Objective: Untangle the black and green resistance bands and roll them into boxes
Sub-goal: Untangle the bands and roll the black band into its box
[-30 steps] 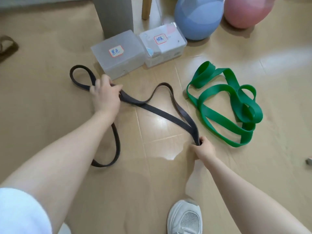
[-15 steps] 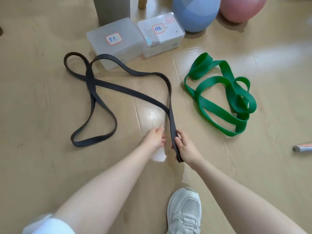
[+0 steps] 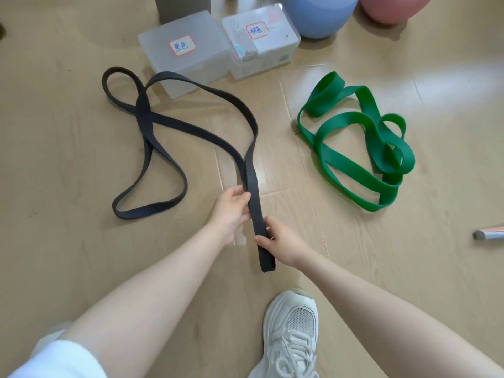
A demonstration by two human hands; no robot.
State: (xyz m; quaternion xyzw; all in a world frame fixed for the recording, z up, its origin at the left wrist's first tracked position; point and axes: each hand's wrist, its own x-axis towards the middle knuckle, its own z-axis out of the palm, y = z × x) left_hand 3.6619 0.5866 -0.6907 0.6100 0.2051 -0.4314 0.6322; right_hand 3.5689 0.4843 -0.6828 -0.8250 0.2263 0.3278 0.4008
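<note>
Nearest to us, a white sneaker is resting on the wooden floor, and a white sleeve is showing at the lower left. Just beyond the shoe, we are holding the near end of the black resistance band with both hands. Our right hand is gripping the doubled strap, thumb curled over its top, while the folded end is hanging just below that hand. Our left hand is sitting a little higher on the same strap, its fingers curled against the strap's left edge — they are pinching it, as far as we can tell.

From our hands the black band is running away across the floor in two strands, crossing itself at the left into a small far loop and a larger near loop. Well to the right, apart from it, the green resistance band is lying in a loose heap of overlapping coils.

Farther off, two translucent boxes are standing side by side: the left box and the right box, each with a handwritten label. The black band's far strand is passing just in front of the left box. Behind them are sitting a blue ball and a pink ball — and at the right edge a small grey-tipped object is lying on the floor.
</note>
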